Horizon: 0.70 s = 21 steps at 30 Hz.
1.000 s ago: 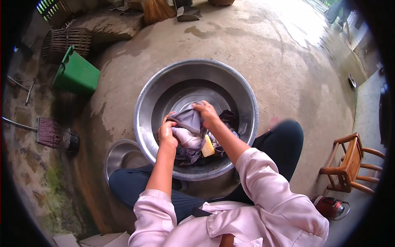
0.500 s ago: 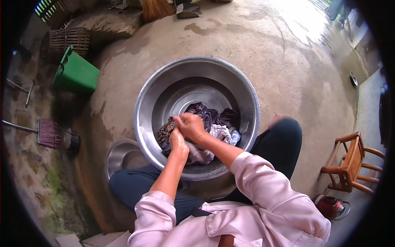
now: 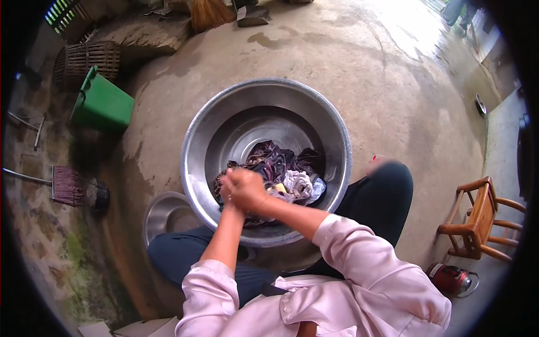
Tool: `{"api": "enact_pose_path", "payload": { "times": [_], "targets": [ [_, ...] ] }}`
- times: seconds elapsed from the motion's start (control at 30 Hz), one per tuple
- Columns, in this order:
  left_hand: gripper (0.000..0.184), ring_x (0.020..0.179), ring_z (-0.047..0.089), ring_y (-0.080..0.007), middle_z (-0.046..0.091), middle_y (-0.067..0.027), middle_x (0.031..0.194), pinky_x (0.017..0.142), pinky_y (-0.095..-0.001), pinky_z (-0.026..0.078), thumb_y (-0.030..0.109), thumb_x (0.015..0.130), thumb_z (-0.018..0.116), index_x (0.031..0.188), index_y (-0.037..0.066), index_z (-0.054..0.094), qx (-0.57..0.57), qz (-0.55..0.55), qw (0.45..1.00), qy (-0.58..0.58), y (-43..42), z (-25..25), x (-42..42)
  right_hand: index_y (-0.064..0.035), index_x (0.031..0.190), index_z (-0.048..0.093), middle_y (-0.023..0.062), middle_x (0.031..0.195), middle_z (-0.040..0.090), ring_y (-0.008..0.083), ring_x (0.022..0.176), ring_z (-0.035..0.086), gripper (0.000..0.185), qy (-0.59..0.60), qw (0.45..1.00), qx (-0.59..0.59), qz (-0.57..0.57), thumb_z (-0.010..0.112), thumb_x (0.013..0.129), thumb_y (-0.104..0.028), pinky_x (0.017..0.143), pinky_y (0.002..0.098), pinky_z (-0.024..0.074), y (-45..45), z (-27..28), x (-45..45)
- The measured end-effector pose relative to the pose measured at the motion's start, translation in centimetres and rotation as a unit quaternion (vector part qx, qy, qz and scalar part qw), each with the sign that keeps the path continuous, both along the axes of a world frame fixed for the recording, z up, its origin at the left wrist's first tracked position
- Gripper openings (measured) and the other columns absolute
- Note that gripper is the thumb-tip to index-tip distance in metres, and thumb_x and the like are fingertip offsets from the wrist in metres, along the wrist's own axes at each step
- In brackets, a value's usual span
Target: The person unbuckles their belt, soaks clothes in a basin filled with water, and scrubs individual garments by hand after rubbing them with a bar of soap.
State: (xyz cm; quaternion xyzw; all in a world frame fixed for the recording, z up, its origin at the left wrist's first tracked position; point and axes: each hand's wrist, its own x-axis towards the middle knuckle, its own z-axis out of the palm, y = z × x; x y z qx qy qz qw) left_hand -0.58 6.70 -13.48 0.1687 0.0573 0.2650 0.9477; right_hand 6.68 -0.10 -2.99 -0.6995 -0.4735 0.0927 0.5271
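Observation:
A wide metal basin (image 3: 193, 121) stands between my legs. Dark, patterned and pale wet clothes (image 3: 275, 160) lie in its lower and right part. Over the basin's left side my right hand (image 3: 247, 188) is closed and pressed against my left hand (image 3: 227, 188), which is also closed. Whatever lies between them is hidden by the fingers and blurred. A yellow bar (image 3: 279, 187), partly covered, rests among the clothes just right of my hands, beside a bunched white cloth (image 3: 297, 184).
A smaller metal basin (image 3: 163, 216) sits by my left knee. A green bin (image 3: 104, 104), a woven basket (image 3: 84, 59) and a brush (image 3: 66, 184) are on the left. On the right are a wooden chair (image 3: 471, 219) and a red flask (image 3: 449, 279).
The grey cloth stretched between my hands a second ago no longer shows. My hands have come together and shifted left. The yellow bar, hidden half a second ago, is partly visible again.

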Motion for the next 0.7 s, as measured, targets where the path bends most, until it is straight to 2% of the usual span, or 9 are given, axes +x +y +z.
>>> {"api": "enact_pose_path", "payload": {
  "times": [0.1,0.17,0.23,0.33,0.47,0.6,0.63,0.67,0.7],
  "targets": [
    [0.036,0.084,0.053,-0.0114,0.055,-0.0010,0.088,0.078,-0.0285,0.044,0.045,0.097,0.043,0.086,0.013,0.056,-0.168,-0.063,0.973,-0.142,0.1,-1.6,-2.1,-0.0061,0.066,0.058,0.0148,0.073,0.062,0.0330,0.068,0.062,0.029,-0.075,0.995,0.047,0.054,0.065,0.081,-0.030,0.060,0.0427,0.0500,-0.6,0.6,-1.9],
    [0.030,0.093,0.055,-0.0169,0.056,-0.0038,0.096,0.088,-0.0332,0.042,0.039,0.098,0.042,0.089,0.013,0.054,-0.042,-0.042,0.997,-0.049,0.2,0.0,-0.6,-0.0056,0.065,0.058,0.0155,0.071,0.061,0.0345,0.068,0.061,0.032,-0.026,1.000,0.014,0.012,0.064,0.082,-0.032,0.061,0.0432,0.0486,0.2,-0.7,-0.3],
    [0.031,0.092,0.055,-0.0165,0.056,-0.0034,0.095,0.087,-0.0330,0.043,0.041,0.098,0.042,0.090,0.013,0.054,-0.007,0.138,0.904,0.404,-2.5,5.2,2.4,-0.0050,0.065,0.058,0.0163,0.071,0.060,0.0358,0.069,0.061,0.035,0.009,0.998,-0.043,-0.045,0.064,0.083,-0.034,0.062,0.0440,0.0474,0.8,-1.6,3.4],
    [0.032,0.090,0.056,-0.0158,0.056,-0.0029,0.094,0.086,-0.0326,0.043,0.043,0.097,0.042,0.092,0.014,0.054,-0.011,0.147,0.851,0.505,-3.0,7.4,3.0,-0.0053,0.067,0.059,0.0154,0.070,0.059,0.0345,0.068,0.060,0.031,0.010,0.997,-0.049,-0.054,0.065,0.082,-0.032,0.062,0.0429,0.0475,0.9,-2.6,4.1],
    [0.034,0.087,0.056,-0.0149,0.056,-0.0023,0.093,0.084,-0.0321,0.044,0.046,0.097,0.043,0.094,0.014,0.054,-0.017,0.008,0.994,0.108,0.5,0.9,-1.3,-0.0067,0.067,0.057,0.0138,0.072,0.060,0.0329,0.068,0.061,0.028,-0.052,0.997,0.034,0.039,0.066,0.080,-0.030,0.061,0.0419,0.0492,-0.9,0.4,-1.9],
    [0.037,0.085,0.056,-0.0139,0.055,-0.0019,0.092,0.082,-0.0306,0.045,0.049,0.096,0.044,0.101,0.014,0.055,0.023,0.063,0.989,0.131,-0.4,0.5,-0.3,-0.0058,0.064,0.055,0.0136,0.069,0.058,0.0329,0.066,0.060,0.029,-0.047,0.996,0.077,-0.016,0.066,0.080,-0.028,0.059,0.0425,0.0481,0.2,-0.5,0.0],
    [0.034,0.084,0.054,-0.0130,0.055,-0.0019,0.089,0.081,-0.0277,0.043,0.044,0.096,0.048,0.103,0.013,0.059,0.111,0.050,0.949,0.291,-0.1,-1.2,0.8,-0.0058,0.064,0.056,0.0138,0.068,0.058,0.0339,0.066,0.059,0.029,-0.011,0.999,0.030,-0.040,0.065,0.082,-0.027,0.059,0.0431,0.0475,0.4,-0.7,1.6],
    [0.040,0.087,0.055,-0.0122,0.058,-0.0012,0.089,0.083,-0.0249,0.041,0.045,0.093,0.054,0.102,0.007,0.063,0.039,0.079,0.863,0.498,-2.9,9.0,2.6,-0.0062,0.064,0.058,0.0142,0.069,0.059,0.0348,0.065,0.059,0.031,-0.025,0.997,0.020,-0.068,0.064,0.083,-0.030,0.058,0.0443,0.0472,0.8,-1.0,3.3],
    [0.043,0.089,0.055,-0.0120,0.059,-0.0015,0.091,0.084,-0.0248,0.041,0.046,0.090,0.057,0.101,0.005,0.064,0.101,0.071,0.866,0.484,-2.8,8.8,2.6,-0.0061,0.064,0.059,0.0147,0.068,0.058,0.0353,0.064,0.059,0.034,-0.031,0.996,0.014,-0.088,0.063,0.083,-0.034,0.058,0.0448,0.0470,1.2,-1.7,4.7]
  ]
}}
